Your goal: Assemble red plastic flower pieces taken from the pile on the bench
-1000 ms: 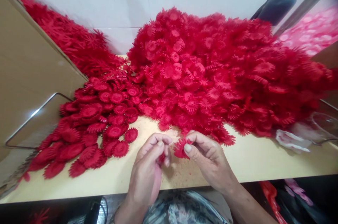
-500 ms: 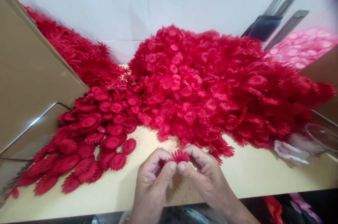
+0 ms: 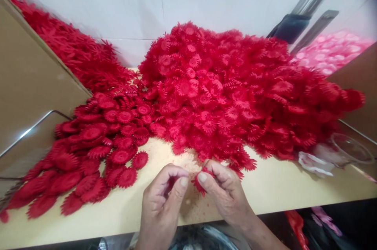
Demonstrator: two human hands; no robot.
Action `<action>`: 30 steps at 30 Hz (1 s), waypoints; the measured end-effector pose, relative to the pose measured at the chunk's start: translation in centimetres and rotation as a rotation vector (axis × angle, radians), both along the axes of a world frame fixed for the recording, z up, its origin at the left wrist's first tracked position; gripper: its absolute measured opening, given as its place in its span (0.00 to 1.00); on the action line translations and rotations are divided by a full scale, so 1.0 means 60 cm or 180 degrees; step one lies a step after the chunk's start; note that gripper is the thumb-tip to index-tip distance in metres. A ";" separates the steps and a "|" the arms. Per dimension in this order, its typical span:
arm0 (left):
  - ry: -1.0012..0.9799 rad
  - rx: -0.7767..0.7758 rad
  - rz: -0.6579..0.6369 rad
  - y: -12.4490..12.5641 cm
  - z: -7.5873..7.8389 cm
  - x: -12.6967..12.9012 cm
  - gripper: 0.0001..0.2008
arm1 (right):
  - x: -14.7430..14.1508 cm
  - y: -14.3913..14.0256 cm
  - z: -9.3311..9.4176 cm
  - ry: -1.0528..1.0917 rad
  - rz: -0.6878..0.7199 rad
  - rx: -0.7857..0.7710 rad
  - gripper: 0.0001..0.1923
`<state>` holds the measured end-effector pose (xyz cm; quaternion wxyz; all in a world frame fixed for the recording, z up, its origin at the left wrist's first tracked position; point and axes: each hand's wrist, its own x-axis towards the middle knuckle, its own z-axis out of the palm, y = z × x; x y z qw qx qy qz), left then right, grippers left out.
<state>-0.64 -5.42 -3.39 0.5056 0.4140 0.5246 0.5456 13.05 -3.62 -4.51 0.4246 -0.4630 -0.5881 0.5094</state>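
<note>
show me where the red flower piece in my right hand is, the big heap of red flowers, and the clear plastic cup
Small red plastic flower piece (image 3: 199, 184), head view, its lower petals below the right thumb.
Big heap of red plastic flowers (image 3: 235, 92), head view, its middle.
Clear plastic cup (image 3: 352, 149), head view, its rim.

matt red plastic flowers (image 3: 229, 96), smooth wooden tabletop (image 3: 279, 187)

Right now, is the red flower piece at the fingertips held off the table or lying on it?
Held: the right hand pinches the red flower piece above the table, with the left hand beside it.
</note>
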 end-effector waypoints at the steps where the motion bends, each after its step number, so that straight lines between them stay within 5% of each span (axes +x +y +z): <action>1: 0.0088 0.0059 -0.0077 -0.001 0.004 0.001 0.04 | 0.000 0.001 0.000 0.0031 0.0023 0.0000 0.18; 7: 0.0309 -0.0130 -0.1018 0.003 0.003 -0.009 0.04 | -0.002 0.003 -0.005 0.0336 0.0240 -0.0253 0.21; 14: -0.0710 -0.0055 -0.0444 0.009 -0.011 -0.004 0.06 | -0.002 0.002 0.005 0.0993 0.0640 -0.0480 0.12; 19: -0.1691 -0.0426 0.0084 0.015 0.006 0.008 0.08 | -0.017 -0.006 0.000 0.1330 0.0175 -0.0428 0.10; 24: -0.1994 -0.0304 0.0903 0.031 0.012 -0.035 0.08 | 0.001 -0.003 -0.007 0.1431 -0.0367 -0.0462 0.09; 30: -0.1761 -0.0504 0.0386 0.033 0.009 -0.042 0.06 | 0.008 0.008 0.001 0.1145 -0.0120 -0.0592 0.08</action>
